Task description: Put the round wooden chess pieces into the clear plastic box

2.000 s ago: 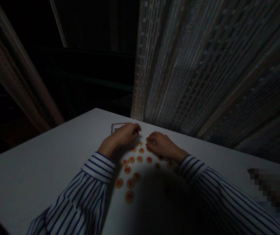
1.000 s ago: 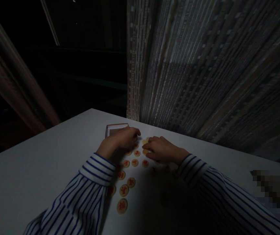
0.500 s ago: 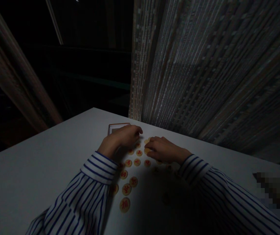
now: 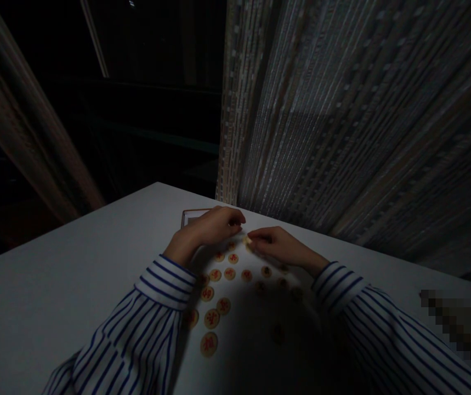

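My left hand hovers over the far end of the pieces, fingers loosely bent, with a gap between thumb and forefinger and nothing visible in it. Facing it, my right hand has its fingertips closed on a pale round Chinese chess piece, slightly blurred. Beneath and in front of my hands lie several wooden pieces with red characters, among them one piece nearest me and another behind it. A piece with a dark mark lies below my right hand. More sit in deep shadow, their marks unreadable.
An open-looking box with a brown rim is partly hidden behind my left hand. The white table has its far corner by a dark window. A striped curtain hangs along the far edge. A pixelated patch covers something at right.
My right hand has drawn back slightly to the right, uncovering a dark-marked piece, and the pale piece at its fingertips has shifted. My left hand has moved slightly right.
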`<state>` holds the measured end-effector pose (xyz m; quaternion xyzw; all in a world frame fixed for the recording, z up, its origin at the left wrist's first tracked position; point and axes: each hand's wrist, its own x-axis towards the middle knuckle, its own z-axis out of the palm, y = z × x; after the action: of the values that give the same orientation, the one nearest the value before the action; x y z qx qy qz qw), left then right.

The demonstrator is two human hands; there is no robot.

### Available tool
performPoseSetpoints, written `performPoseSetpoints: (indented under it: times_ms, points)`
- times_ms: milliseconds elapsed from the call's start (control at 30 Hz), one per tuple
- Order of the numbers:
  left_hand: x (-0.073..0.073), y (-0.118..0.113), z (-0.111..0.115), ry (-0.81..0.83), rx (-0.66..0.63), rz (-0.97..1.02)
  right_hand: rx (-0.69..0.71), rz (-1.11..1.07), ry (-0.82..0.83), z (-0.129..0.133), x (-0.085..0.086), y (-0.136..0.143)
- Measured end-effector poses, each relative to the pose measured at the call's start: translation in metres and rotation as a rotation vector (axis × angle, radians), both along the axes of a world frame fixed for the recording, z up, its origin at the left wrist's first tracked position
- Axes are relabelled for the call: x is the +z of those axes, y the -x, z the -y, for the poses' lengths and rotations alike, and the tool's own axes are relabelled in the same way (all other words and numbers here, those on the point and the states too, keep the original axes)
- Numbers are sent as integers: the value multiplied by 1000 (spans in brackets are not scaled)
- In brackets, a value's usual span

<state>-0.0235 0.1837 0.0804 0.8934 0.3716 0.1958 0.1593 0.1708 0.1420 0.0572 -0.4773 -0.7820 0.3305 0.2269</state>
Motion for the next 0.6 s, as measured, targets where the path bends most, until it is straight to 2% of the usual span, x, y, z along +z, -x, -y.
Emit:
performPoseSetpoints:
  times_ms: [267,600]
  points:
    - [1,-3,2,41,-71,32,-8,-215,100,-3,1,-5]
    - [4,-7,6,60,-85,39,-67,-252,108,-1,4,-3]
